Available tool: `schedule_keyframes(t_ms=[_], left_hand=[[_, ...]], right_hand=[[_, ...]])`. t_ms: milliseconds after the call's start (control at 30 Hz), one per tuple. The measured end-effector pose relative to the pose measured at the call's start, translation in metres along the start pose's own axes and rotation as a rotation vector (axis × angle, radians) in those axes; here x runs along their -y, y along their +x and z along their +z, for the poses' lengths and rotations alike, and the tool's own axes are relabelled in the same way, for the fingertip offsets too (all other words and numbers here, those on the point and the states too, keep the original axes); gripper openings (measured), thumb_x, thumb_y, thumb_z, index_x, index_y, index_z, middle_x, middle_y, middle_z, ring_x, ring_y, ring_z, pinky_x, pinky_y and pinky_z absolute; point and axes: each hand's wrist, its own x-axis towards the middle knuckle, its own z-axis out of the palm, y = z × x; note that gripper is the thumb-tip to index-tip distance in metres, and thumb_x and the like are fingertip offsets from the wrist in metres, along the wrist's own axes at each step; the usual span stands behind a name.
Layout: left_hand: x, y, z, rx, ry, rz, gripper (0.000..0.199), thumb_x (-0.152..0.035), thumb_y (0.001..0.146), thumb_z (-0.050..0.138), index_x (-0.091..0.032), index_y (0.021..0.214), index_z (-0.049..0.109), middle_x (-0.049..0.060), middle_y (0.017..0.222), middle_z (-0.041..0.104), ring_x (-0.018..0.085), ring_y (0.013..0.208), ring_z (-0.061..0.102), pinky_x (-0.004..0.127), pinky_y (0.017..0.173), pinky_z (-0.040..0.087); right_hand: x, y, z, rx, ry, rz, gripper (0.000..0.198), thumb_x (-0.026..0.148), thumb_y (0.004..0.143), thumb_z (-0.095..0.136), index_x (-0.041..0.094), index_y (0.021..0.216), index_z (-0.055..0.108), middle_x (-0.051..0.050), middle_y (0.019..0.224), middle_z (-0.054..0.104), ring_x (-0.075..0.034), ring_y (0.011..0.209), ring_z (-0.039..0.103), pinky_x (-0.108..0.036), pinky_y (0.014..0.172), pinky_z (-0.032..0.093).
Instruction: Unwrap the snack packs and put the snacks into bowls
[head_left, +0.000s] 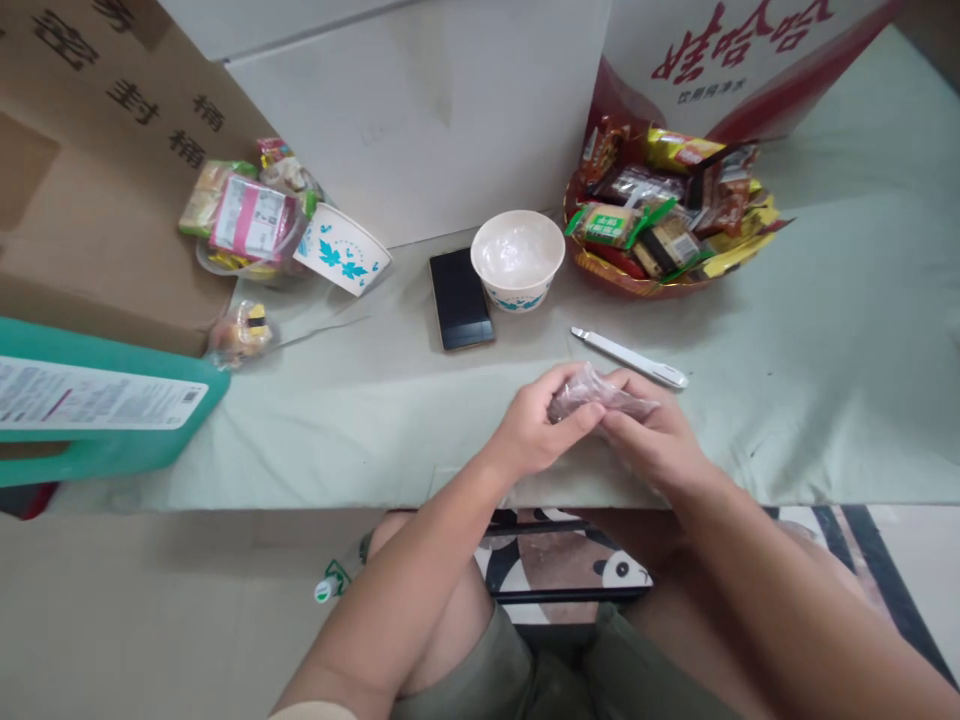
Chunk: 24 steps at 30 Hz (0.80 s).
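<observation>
Between my two hands is a crumpled clear plastic wrapper (589, 390); whether something is inside it I cannot make out. My left hand (541, 425) closes on its left part, with the thumb across the front. My right hand (651, 430) pinches the other side, fingers bent around it. Just beyond the hands lies a white utility knife (630, 357), its tip pointing to the upper left. A paper bowl (517, 255) with blue-green leaf prints stands farther back, touching a black phone (460, 300).
A basket (652, 285) of wrapped snacks sits at the back right. Leftward are a snack tub (225, 265), a tilted paper bowl (341, 250), a wrapped item (244, 335), a green jug (150, 450) and a cardboard box (97, 200). White boxes (420, 120) line the back.
</observation>
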Motion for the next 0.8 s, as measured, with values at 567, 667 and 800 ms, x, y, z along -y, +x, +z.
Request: schedule_keyframes(t_ms=[567, 667, 800], left_hand=[[-0.014, 0.013, -0.044, -0.305, -0.489, -0.134, 0.012, -0.030, 0.075, 0.063, -0.019, 0.080, 0.061, -0.001, 0.073, 0.056, 0.013, 0.073, 0.051, 0.027, 0.072, 0.039], [-0.015, 0.014, -0.059, -0.366, -0.550, -0.118, 0.016, -0.034, 0.074, 0.062, -0.019, 0.071, 0.056, -0.003, 0.067, 0.052, 0.012, 0.067, 0.048, 0.028, 0.068, 0.037], [-0.017, 0.010, -0.073, -0.371, -0.601, -0.119, 0.018, -0.036, 0.071, 0.061, -0.020, 0.066, 0.055, -0.003, 0.064, 0.052, 0.011, 0.063, 0.046, 0.028, 0.065, 0.036]], right_hand=[[0.060, 0.035, 0.015, -0.678, -0.658, -0.315, 0.019, 0.038, 0.064, 0.068, 0.023, 0.066, 0.056, 0.000, 0.062, 0.055, -0.016, 0.057, 0.049, -0.030, 0.056, 0.038], [0.100, 0.087, 0.036, -0.522, -0.980, -0.505, 0.012, 0.032, 0.063, 0.061, 0.023, 0.063, 0.053, 0.000, 0.059, 0.053, -0.016, 0.059, 0.047, -0.031, 0.060, 0.037], [0.122, 0.155, 0.058, 0.057, -1.353, -0.305, 0.008, 0.016, 0.066, 0.067, 0.020, 0.068, 0.061, -0.002, 0.072, 0.062, -0.013, 0.063, 0.047, -0.031, 0.065, 0.033]])
